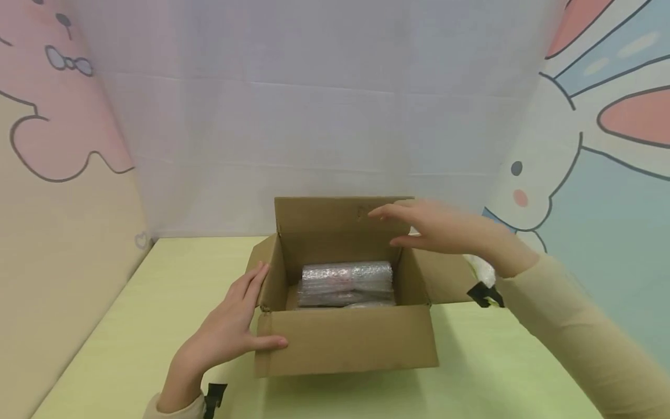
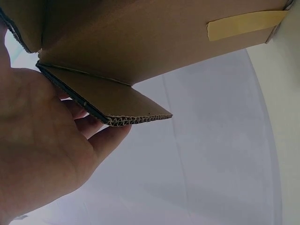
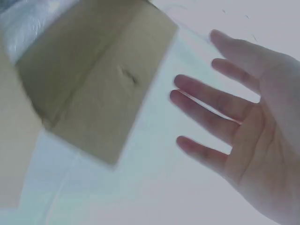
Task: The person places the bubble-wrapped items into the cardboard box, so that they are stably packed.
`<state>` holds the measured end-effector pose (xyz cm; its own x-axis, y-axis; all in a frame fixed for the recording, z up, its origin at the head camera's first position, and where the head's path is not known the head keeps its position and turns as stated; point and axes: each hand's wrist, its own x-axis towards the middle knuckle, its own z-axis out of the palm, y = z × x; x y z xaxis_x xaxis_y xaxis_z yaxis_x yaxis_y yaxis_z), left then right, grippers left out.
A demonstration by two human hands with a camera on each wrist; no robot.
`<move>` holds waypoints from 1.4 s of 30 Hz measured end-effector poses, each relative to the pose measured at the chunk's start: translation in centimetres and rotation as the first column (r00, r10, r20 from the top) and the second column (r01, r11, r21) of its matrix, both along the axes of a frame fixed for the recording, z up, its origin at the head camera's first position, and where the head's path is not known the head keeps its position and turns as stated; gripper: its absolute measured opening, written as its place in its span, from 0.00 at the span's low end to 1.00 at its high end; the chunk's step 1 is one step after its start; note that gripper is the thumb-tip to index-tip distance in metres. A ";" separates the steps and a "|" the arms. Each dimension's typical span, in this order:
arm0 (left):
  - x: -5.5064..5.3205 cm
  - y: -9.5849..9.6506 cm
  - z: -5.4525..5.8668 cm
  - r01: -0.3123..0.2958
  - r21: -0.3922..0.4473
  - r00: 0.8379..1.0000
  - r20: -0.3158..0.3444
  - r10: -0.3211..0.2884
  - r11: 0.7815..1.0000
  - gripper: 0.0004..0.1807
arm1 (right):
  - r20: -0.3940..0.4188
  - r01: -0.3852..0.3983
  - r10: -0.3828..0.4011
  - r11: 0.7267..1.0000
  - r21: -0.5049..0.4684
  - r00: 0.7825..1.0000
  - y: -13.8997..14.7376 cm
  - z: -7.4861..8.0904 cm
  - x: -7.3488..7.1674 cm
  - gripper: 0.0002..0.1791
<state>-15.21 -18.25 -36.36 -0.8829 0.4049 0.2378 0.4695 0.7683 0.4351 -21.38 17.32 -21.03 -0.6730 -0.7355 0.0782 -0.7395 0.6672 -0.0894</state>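
Observation:
An open cardboard box [image 1: 348,340] stands on the table with its flaps spread outward. Inside it lie bundles of clear bubble wrap [image 1: 347,273], a rolled one on top. At the box's left front corner, my left hand [image 1: 225,326] rests its straight fingers along the outer side of the left flap [image 2: 108,96]. Its thumb lies on the front flap. In the head view my right hand [image 1: 434,227] overlaps the back right corner, above the right flap [image 1: 445,276]. The right wrist view shows that hand apart from the cardboard, fingers spread and holding nothing.
The box stands on a yellow-green table [image 1: 199,273]. A white sheet [image 1: 293,116] hangs behind it, and cartoon-printed panels [image 1: 63,244] stand at both sides. Beyond the right flap, some crinkled clear plastic [image 1: 483,270] shows partly behind my right forearm.

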 end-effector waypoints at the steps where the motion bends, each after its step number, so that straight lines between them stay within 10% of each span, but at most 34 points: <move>1: 0.0 -0.1 0.0 -0.002 -0.001 1.000 0.002 0.002 1.000 0.70 | -0.026 0.021 -0.021 1.000 -0.019 0.999 0.9 0.3 0.5 0.28; 7: 0.4 -0.2 0.1 0.000 -0.004 1.000 -0.014 0.000 1.000 0.69 | -0.209 0.134 -0.172 0.973 -0.185 0.963 6.7 -0.1 2.2 0.31; 19: 0.7 -0.5 0.3 -0.011 -0.003 1.000 -0.012 0.011 1.000 0.69 | -0.302 0.242 -0.374 0.886 -0.395 0.877 14.4 -5.6 2.5 0.31; 29: 0.5 -0.3 -0.1 -0.005 -0.001 1.000 -0.017 0.005 1.000 0.69 | -0.054 0.537 -0.590 0.766 -0.353 0.806 18.1 -11.4 -0.3 0.30; 42: 0.5 -0.3 0.0 -0.004 0.000 0.999 -0.032 0.004 1.000 0.68 | 0.112 0.644 -0.634 0.749 -0.158 0.765 21.7 -19.0 -4.9 0.38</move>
